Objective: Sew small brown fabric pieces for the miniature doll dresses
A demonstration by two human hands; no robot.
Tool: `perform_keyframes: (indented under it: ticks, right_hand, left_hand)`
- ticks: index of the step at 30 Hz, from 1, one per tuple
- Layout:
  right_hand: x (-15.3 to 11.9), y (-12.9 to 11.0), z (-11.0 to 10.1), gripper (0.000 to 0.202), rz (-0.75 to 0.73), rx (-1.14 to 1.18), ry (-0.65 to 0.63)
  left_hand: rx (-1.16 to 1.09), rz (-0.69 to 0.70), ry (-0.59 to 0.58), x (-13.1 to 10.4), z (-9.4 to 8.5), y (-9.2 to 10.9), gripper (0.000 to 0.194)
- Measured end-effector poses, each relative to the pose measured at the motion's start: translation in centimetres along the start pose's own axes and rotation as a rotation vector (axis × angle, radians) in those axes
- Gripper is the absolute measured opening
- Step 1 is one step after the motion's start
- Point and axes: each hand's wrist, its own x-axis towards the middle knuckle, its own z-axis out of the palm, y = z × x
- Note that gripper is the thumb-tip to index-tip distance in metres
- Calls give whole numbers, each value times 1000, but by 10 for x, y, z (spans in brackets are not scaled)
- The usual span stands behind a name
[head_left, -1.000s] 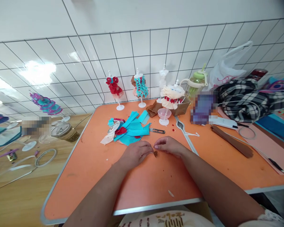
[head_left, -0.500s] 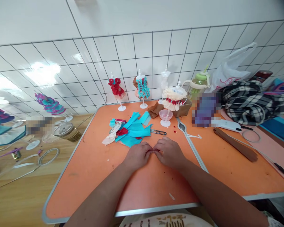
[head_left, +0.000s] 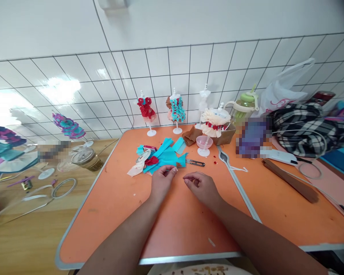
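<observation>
My left hand (head_left: 163, 182) is closed in a pinch just in front of the blue crepe paper (head_left: 167, 157); a tiny pale bit shows at its fingertips, too small to name. To its right, my right hand (head_left: 202, 186) hovers over the orange table (head_left: 172, 225), fingers curled and thumb near them; whether it holds anything is hidden. Black snips (head_left: 195, 163) lie beyond the hands. A white tape roll (head_left: 143, 157) and a red paper piece (head_left: 151, 160) rest at the left of the blue paper. A pink bowl (head_left: 204, 142) stands behind the snips.
Small dress stands in red (head_left: 146, 109), blue (head_left: 177, 109) and cream (head_left: 215, 120) line the back. A green bottle (head_left: 245, 105), a phone (head_left: 252, 137) and brown strips (head_left: 289, 181) are on the right. A lidded cup (head_left: 87, 158) is on the wooden table at left.
My hands, which met at the fingertips before, are now apart. The left one has risen a little, its pinch now turned upward. The whole view has shifted slightly.
</observation>
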Motion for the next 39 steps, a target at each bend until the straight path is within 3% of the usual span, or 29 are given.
perform_keyframes:
  ticks: [3,5,8,14,18,21,24,32,39]
  right_hand:
    - [6,1,4,34,288,489,-175]
    - [8,1,5,38,398,697,-219]
    - [7,1,6,37,457,835,-201]
    - [9,5,8,36,496,893,-171]
    - [11,8,8,34,490,903,-163]
    - [14,9,5,34,482,910,-186]
    - [16,10,0,32,445,856,-182]
    - [20,21,-5,30,239,585,-145]
    - [19,21,-5,28,294,648,-235]
  left_hand:
    - [150,153,17,-3,0,2,21]
    - [209,258,-4,-6,3,1,18]
    - [265,356,-32,-9,6,-1,16]
    - [283,402,-58,-10,8,-1,15]
    - [138,260,-95,-11,10,2,16]
    - [-77,85,-190,-11,11,1,21]
    - [-228,3,-288,-9,12,0,25]
    - [-328,-216,-455,-10,6,5,34]
    - [-428,-446,-559,-11,-1,7,32]
